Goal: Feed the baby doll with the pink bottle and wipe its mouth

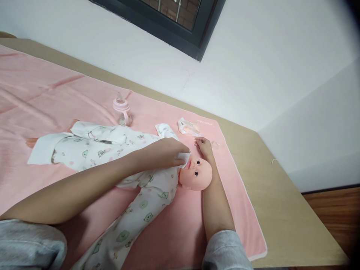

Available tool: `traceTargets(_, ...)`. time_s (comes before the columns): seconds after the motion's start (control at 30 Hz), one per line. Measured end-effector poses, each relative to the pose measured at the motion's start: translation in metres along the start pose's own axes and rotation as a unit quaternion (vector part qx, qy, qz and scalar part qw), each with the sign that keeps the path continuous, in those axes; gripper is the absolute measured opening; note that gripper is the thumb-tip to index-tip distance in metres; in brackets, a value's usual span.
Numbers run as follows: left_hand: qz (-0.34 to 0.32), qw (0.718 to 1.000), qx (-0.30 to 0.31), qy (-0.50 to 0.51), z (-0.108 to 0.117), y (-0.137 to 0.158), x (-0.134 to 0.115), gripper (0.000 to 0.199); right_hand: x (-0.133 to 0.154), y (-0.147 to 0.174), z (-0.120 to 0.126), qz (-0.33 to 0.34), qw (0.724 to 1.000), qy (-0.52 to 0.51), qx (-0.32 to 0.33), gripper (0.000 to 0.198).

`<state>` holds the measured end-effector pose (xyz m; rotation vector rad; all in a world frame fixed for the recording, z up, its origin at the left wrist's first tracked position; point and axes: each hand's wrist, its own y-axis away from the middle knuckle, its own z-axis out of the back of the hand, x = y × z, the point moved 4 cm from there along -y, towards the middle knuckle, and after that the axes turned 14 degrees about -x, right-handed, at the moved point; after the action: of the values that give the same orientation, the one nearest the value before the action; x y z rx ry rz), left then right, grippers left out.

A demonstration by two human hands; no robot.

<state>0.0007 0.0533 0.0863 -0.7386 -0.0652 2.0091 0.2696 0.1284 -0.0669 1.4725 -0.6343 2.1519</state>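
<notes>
I see the left hand (168, 152), fingers clamped on a white tissue (184, 158) by the mouth of a doll (200, 176) lying face-up on a pink blanket (168, 232). The right hand (204, 147), fingers loosely bent, is near a packet (188, 127).

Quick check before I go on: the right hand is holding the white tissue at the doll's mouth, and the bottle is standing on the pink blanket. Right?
Wrong hand: the head view shows the left hand holding the white tissue at the doll's mouth. The bottle is indeed standing on the pink blanket.
</notes>
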Motion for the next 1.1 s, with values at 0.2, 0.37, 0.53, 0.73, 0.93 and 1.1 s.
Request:
traceTargets(0.2,-0.026,0.999,-0.03,-0.017,-0.001,0.001,0.002,0.015,0.003,0.003,0.001,-0.008,1.0,-0.014,-0.01,0.016)
traceTargets(0.37,-0.036,0.998,-0.028,-0.042,-0.006,-0.001,0.006,0.016,0.004,0.004,0.001,-0.006,1.0,-0.011,-0.012,0.017)
traceTargets(0.53,-0.06,0.996,-0.041,-0.055,-0.009,-0.003,0.007,0.016,0.004,0.004,0.0,-0.009,1.0,-0.018,-0.012,0.017)
traceTargets(0.73,-0.068,0.995,-0.058,-0.041,-0.01,-0.003,0.007,0.017,0.002,0.003,-0.001,-0.008,1.0,-0.023,-0.011,0.017)
traceTargets(0.93,-0.05,0.997,-0.05,-0.028,-0.011,-0.005,0.008,0.023,-0.001,0.0,-0.001,-0.007,1.0,-0.018,-0.014,0.018)
traceTargets(1.1,-0.05,0.997,-0.051,-0.031,-0.013,-0.006,0.008,0.03,-0.004,0.0,0.0,0.0,1.0,-0.017,-0.012,0.019)
